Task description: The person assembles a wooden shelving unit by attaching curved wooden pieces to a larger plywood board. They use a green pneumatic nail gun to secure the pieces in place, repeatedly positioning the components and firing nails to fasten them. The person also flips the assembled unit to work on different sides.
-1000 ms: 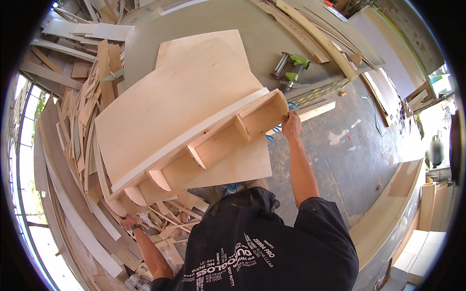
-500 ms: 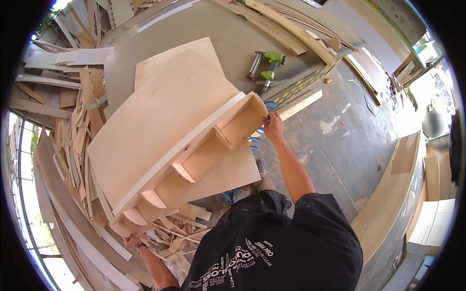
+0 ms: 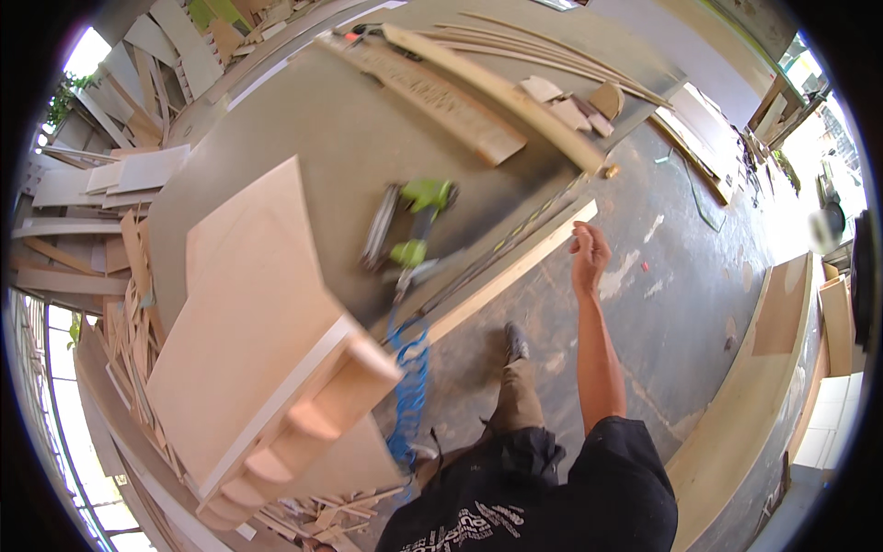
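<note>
Pale wooden ribbed frame [image 3: 299, 432] (1), green nailer [image 3: 426, 197] (1), empty right hand [image 3: 590, 256] (1), grip apart, left grip unclear

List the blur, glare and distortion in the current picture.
Head view: blur softens the ribbed wooden piece and green power tool; head view: glare whitens the barred window at left; head view: fisheye bends the long wooden panel at lower right.
</note>
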Demonstrator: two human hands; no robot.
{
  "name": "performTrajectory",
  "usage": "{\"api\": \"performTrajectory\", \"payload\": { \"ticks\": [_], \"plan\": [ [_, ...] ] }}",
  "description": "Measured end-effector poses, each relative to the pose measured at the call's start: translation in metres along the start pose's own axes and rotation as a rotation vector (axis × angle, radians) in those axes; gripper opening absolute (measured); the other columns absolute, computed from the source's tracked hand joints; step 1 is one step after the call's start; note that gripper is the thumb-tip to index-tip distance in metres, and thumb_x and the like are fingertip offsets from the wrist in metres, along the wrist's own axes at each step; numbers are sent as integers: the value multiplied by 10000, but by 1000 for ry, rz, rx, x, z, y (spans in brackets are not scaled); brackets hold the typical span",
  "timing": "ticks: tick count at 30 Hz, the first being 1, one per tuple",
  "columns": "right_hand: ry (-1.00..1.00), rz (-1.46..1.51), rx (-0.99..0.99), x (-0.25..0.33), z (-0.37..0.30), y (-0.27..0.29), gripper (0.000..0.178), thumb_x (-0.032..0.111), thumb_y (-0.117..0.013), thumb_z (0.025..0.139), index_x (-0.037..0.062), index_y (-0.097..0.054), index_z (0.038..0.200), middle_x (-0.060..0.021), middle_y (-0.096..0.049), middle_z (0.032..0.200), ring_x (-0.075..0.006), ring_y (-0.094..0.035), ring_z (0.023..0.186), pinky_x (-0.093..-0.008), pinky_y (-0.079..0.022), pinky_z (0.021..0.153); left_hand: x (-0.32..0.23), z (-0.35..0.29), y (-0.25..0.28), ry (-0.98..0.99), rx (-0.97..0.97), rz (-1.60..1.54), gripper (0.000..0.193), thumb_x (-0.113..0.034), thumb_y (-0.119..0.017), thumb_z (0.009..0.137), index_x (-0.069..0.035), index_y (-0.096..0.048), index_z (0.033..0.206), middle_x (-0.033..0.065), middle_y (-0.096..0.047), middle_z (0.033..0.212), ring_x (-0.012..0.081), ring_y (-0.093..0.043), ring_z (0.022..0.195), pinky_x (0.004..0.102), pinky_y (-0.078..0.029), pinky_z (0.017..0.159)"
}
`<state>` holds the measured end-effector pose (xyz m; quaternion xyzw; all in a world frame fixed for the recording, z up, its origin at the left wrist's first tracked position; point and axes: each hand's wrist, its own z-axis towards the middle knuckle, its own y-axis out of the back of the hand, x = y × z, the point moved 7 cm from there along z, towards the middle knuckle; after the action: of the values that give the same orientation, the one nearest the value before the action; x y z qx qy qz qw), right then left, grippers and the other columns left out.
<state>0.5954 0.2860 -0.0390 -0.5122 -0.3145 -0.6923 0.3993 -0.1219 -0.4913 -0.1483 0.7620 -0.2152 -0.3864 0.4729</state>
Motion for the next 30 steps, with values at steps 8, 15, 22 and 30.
{"api": "performTrajectory", "payload": {
  "ticks": [8, 15, 22, 30],
  "plan": [
    [145, -544, -109, -54, 274, 50, 184, 162, -655, 944, 40, -759, 1034, -124, -713, 918, -256, -683, 808, -368, -524, 762, -28, -238, -68, -66, 25, 269, 479, -294, -634, 924, 78, -682, 1221, 246, -743, 1083, 331, -730, 962, 459, -586, 821],
    [165, -655, 69, -65, 364, -3, 170, 112, -647, 908, 50, -754, 1025, -154, -727, 981, -341, -702, 901, -426, -539, 822, -39, -297, -58, -40, 47, 323, 444, -271, -625, 941, 85, -688, 1199, 250, -739, 1100, 335, -732, 972, 455, -593, 828],
    [225, -803, 205, -67, 415, -45, 193, 97, -652, 899, 64, -745, 1065, -138, -708, 1061, -344, -666, 1038, -449, -529, 886, -22, -345, -75, -1, 60, 355, 411, -248, -616, 958, 91, -694, 1177, 255, -735, 1117, 340, -734, 983, 452, -600, 835],
    [333, -934, 257, -96, 563, -93, 218, 135, -613, 933, 86, -757, 1088, -151, -717, 1133, -355, -651, 1111, -456, -509, 989, 37, -473, -77, 131, 24, 394, 377, -222, -606, 978, 99, -700, 1152, 260, -731, 1137, 346, -736, 994, 448, -608, 844]
  ]
}}
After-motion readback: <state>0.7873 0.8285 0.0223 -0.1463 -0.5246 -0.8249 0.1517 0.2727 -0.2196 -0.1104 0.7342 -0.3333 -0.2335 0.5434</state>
